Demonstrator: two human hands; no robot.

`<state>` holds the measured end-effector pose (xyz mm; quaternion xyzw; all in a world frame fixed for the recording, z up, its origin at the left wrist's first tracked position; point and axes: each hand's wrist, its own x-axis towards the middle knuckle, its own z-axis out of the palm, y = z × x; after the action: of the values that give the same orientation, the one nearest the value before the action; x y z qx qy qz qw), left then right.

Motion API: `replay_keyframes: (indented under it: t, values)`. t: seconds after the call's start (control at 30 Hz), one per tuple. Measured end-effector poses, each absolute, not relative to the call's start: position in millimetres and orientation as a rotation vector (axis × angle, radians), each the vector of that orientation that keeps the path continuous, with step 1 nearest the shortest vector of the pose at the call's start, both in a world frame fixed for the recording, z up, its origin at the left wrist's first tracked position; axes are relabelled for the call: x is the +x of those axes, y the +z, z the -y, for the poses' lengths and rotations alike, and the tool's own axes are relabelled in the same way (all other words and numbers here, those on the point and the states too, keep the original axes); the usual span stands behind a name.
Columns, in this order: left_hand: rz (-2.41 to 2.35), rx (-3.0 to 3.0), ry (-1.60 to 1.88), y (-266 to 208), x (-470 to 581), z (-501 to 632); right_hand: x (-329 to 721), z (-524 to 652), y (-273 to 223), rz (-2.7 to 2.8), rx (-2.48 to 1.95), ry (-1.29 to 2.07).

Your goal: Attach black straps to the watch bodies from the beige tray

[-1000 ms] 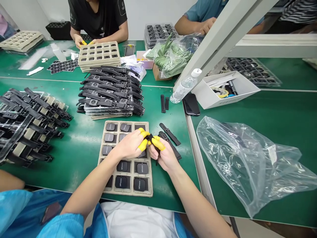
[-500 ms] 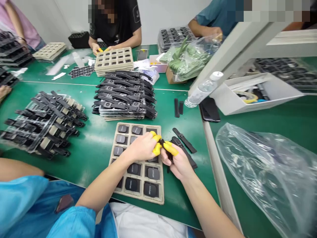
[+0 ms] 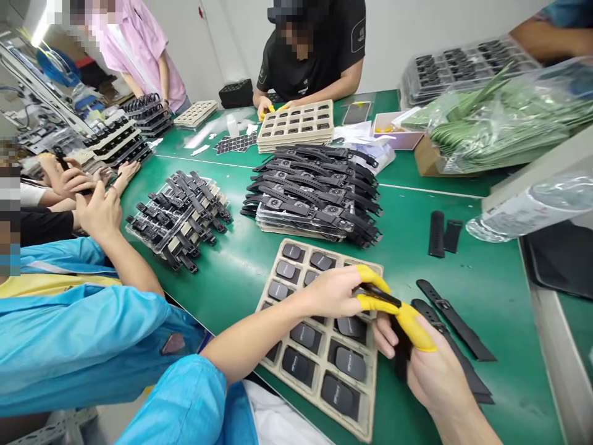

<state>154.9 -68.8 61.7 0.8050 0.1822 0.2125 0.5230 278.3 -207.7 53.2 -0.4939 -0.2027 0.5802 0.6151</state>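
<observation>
From the head view we see a green table in a shared workroom, co-workers seated beyond and to the left of our hands. Our left hand pinches a thin dark piece between yellow-covered fingers, perhaps capped to keep marks off it. Our right hand, thumb meeting the piece's near end, curls round a blurred black strap, seemingly to steady the pair; whether they are joined we cannot tell. Beneath the left hand lies a tray, its compartments probably keeping the square dark units apart. Loose straps lie just right of the right hand, presumably for easy reach; strapped watches are stacked beyond the left hand, likely to save space.
</observation>
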Motion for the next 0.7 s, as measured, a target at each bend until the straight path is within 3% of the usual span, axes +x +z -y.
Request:
replay_keyframes:
  t: [0.17, 0.37, 0.57, 0.7]
  values:
    - [-0.561, 1.347, 0.727, 60.1, 161.8, 70.9, 282.3, 207.6, 52.5, 0.442, -1.085, 1.643]
    - [-0.804, 0.929, 0.971, 66.5, 158.6, 50.2, 289.9, 206.1, 58.1, 0.534, -1.322, 1.547]
    - [-0.789, 0.927, 0.931, 60.6, 158.8, 47.3, 303.7, 203.8, 60.2, 0.385, -1.356, 1.206]
    - [-0.758, 1.222, 0.606, 57.0, 159.9, 57.8, 302.2, 205.5, 56.4, 0.433, -1.355, 1.219]
